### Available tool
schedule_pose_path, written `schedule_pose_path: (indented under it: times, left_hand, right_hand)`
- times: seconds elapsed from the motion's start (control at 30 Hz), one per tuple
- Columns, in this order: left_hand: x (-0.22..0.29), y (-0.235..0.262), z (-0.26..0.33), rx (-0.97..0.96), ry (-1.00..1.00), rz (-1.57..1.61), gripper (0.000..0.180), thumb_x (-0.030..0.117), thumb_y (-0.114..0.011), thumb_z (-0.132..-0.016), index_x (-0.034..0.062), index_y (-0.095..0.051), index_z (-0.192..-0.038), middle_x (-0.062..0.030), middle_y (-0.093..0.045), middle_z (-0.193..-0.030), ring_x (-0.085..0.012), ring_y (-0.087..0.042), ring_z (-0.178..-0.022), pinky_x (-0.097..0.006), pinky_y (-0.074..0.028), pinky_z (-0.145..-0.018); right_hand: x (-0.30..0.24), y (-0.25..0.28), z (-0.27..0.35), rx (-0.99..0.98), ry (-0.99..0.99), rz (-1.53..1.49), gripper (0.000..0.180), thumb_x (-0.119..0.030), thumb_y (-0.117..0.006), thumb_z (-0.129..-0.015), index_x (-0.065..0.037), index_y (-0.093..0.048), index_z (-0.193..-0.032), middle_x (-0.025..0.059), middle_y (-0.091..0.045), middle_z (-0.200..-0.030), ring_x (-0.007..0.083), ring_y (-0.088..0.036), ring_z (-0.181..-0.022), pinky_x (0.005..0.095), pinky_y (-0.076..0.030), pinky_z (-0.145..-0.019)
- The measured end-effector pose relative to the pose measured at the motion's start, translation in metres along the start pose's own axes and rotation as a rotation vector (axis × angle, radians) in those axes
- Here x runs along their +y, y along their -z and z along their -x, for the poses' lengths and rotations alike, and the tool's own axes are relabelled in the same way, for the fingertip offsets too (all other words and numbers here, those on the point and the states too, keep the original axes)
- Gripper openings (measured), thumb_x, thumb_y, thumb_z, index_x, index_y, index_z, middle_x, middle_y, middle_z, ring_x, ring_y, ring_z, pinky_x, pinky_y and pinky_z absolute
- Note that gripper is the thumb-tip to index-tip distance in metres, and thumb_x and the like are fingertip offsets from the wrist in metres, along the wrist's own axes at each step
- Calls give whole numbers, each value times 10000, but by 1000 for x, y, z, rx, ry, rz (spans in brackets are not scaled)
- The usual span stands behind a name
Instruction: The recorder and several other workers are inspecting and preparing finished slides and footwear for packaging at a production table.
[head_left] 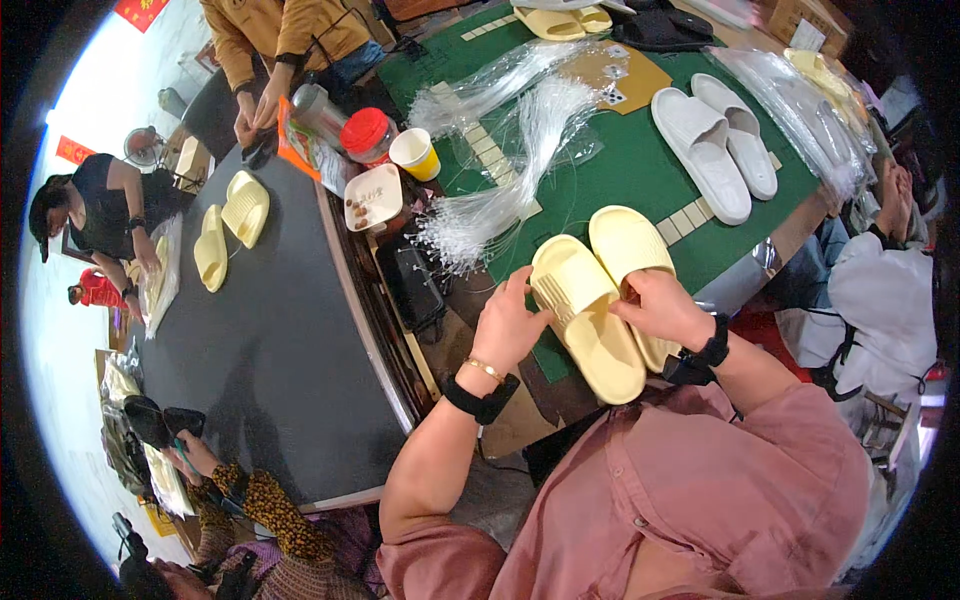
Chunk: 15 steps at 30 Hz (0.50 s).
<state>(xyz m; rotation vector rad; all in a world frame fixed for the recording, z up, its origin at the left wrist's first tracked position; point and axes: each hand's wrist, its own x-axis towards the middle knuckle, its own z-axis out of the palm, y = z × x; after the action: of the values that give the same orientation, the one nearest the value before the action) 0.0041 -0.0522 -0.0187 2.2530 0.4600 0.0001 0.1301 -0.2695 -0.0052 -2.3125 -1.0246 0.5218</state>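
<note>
Both hands, left and right, clamped on pale yellow slippers beside clear plastic packaging.

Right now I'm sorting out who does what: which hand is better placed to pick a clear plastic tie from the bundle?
Left, probably. The left hand lies nearest the clear ties; the right hand grips the yellow slippers.

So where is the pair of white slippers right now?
In the head view, the white slippers lie on the green mat, upper right, beyond the yellow slippers held in both hands.
</note>
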Motion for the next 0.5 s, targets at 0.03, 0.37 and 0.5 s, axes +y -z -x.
schedule_pose_path:
  times: [0.03, 0.37, 0.5]
  left_hand:
    - [-1, 2, -1, -1, 0, 7, 665, 182, -762, -734, 8, -464, -1303, -188, -617, -1093, -230, -667, -689, -348, -542, -706]
    - [-8, 3, -4, -11, -101, -37, 579, 293, -715, -804, -2, -509, -1257, -213, -538, -1212, -317, -599, -988, -394, -498, -848]
    - [-17, 4, -10, 115, -131, -96, 616, 320, -712, -813, -42, -498, -1263, -236, -505, -1282, -363, -542, -1130, -402, -459, -941]
  right_hand:
    - [-2, 7, 0, 26, 52, -6, 290, -260, -670, -793, 17, -613, -854, 209, -637, -768, 367, -630, -720, 424, -501, -662]
    - [9, 47, -56, 190, 122, -185, 270, -209, -653, -807, -15, -655, -995, 131, -661, -942, 166, -621, -728, 311, -501, -643]
    - [14, 31, -103, 125, 195, -407, 303, -162, -619, -850, -15, -623, -1115, 58, -644, -1046, 70, -585, -732, 242, -479, -607]
